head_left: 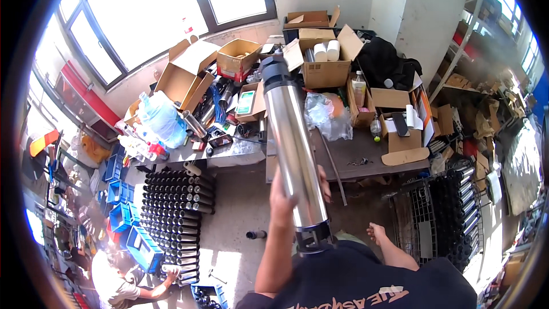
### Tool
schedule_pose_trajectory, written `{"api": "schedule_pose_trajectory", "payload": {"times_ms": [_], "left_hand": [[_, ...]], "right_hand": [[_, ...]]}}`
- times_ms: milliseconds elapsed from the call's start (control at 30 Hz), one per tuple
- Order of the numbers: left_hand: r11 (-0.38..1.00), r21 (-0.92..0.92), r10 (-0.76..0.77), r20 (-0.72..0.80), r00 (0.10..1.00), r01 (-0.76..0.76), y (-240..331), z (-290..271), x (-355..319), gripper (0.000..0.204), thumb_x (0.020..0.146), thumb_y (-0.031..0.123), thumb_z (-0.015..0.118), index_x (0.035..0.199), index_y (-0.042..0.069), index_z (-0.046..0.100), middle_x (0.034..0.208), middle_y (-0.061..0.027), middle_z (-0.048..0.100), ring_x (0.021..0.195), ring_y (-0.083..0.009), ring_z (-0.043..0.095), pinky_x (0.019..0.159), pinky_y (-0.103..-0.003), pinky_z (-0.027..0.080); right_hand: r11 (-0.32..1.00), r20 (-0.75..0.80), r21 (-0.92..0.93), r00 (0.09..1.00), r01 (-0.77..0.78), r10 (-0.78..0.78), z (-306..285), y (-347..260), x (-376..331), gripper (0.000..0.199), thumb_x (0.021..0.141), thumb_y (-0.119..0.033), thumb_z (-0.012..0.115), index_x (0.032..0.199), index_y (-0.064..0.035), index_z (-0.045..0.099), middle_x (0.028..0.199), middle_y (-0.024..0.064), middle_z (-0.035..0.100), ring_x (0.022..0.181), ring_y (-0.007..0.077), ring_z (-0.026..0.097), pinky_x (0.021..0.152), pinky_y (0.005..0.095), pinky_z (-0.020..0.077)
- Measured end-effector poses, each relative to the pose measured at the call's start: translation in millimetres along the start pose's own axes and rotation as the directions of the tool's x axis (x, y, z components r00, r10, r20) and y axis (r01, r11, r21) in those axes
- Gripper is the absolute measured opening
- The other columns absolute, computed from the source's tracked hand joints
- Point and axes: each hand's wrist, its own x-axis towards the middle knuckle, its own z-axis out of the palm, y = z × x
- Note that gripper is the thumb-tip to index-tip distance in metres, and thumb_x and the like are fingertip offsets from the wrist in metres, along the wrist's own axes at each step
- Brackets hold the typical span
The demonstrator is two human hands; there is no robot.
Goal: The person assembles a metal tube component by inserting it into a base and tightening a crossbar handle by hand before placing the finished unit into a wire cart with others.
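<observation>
Polished metal cylinder (294,143) is nearest: held in mid-air, tilted, worktop (354,149) seen beyond it. Left of the cylinder, dark tubes (171,206) are stacked in rows; to its right, more black-ended pieces (460,212) are packed together.

Handling, judged by look: barrel should be stiff, no give. Weight can't be read off; moderately heavy should be assumed, lighter if thin-walled. Surface is mirror-smooth, so lengthwise slip is to be expected, more so with oily skin. Scratches and dents are likelier than breakage.

Cylinder's far end is fitted with a black end piece (274,68); its near end with a slotted black collar (313,238), probably the weaker part, not to be squeezed.

Left hand (283,197) is wrapped round the barrel toward the collar end. Right hand (376,233) is kept off, right of the cylinder, fingers loosely curled, nothing seen in it. Best hold: barrel supported from below, hands spread either side of mid-length, ends left unloaded.
</observation>
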Motion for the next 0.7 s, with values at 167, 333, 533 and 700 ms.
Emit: {"api": "schedule_pose_trajectory", "payload": {"times_ms": [167, 333, 533, 700], "left_hand": [[0.498, -0.843, -0.043, 0.211, 0.977, 0.204, -43, -36, -9, 0.086, 0.09, 0.055, 0.062, 0.156, 0.01, 0.029, 0.089, -0.0077, 0.045, 0.071, -0.0203, 0.052, 0.067, -0.039, 0.05], [0.449, -0.891, -0.12, 0.018, 0.993, 0.07, -53, -56, -18, 0.083, 0.09, 0.051, 0.061, 0.155, 0.01, 0.03, 0.091, -0.009, 0.046, 0.07, -0.0205, 0.052, 0.065, -0.036, 0.049], [0.823, -0.515, -0.392, -0.212, 0.895, 0.239, -12, -69, -15, 0.065, 0.094, 0.055, 0.05, 0.133, 0.004, 0.045, 0.089, -0.0168, 0.061, 0.07, -0.0276, 0.068, 0.058, -0.04, 0.059], [0.888, -0.358, -0.408, -0.329, 0.851, 0.287, 8, -63, -9, 0.062, 0.094, 0.056, 0.049, 0.096, -0.005, 0.058, 0.083, -0.0159, 0.064, 0.067, -0.0248, 0.069, 0.056, -0.037, 0.06]], "right_hand": [[0.999, 0.019, -0.047, 1.0, -0.013, 0.014, -24, 13, -20, 0.021, 0.096, -0.033, 0.062, 0.095, -0.0127, 0.066, 0.082, 0.0013, 0.07, 0.063, 0.0101, 0.059, 0.049, 0.0277, 0.0394], [0.986, 0.053, -0.164, 0.998, 0.041, -0.033, -21, 15, -31, 0.023, 0.095, -0.032, 0.066, 0.098, -0.0087, 0.068, 0.082, 0.0014, 0.07, 0.064, 0.0093, 0.058, 0.052, 0.0267, 0.0426], [0.884, 0.151, -0.424, 0.978, 0.196, -0.144, 3, 5, -34, 0.033, 0.093, -0.035, 0.069, 0.102, -0.0037, 0.071, 0.085, 0.0037, 0.071, 0.068, 0.0097, 0.058, 0.055, 0.0268, 0.0444], [0.831, 0.223, -0.46, 0.947, 0.313, -0.233, 36, -10, -21, 0.041, 0.09, -0.039, 0.072, 0.104, -0.0013, 0.073, 0.088, 0.0061, 0.073, 0.076, 0.0128, 0.065, 0.069, 0.0289, 0.0521]]}}
